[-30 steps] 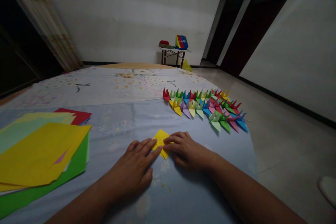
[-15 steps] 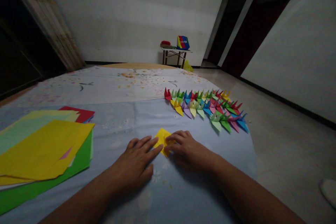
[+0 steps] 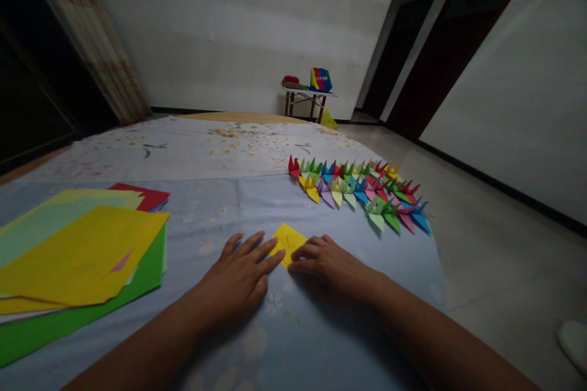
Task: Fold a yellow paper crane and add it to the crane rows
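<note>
A small folded yellow paper [image 3: 287,239] lies flat on the pale blue floral sheet [image 3: 238,201]. My left hand [image 3: 239,278] rests flat with fingers stretched out, its fingertips on the paper's left edge. My right hand [image 3: 326,263] lies on the paper's near right edge with its fingers curled and pressing down. Beyond, rows of several coloured paper cranes [image 3: 360,192] stand on the sheet.
A stack of large coloured paper sheets [image 3: 77,250], yellow on top with green and red beneath, lies at the left. The sheet's right edge drops to a tiled floor [image 3: 486,238]. A small table [image 3: 306,101] with coloured things stands by the far wall.
My right hand has slid back toward me along the yellow paper, uncovering more of it. My left hand has stayed flat at the paper's left edge.
</note>
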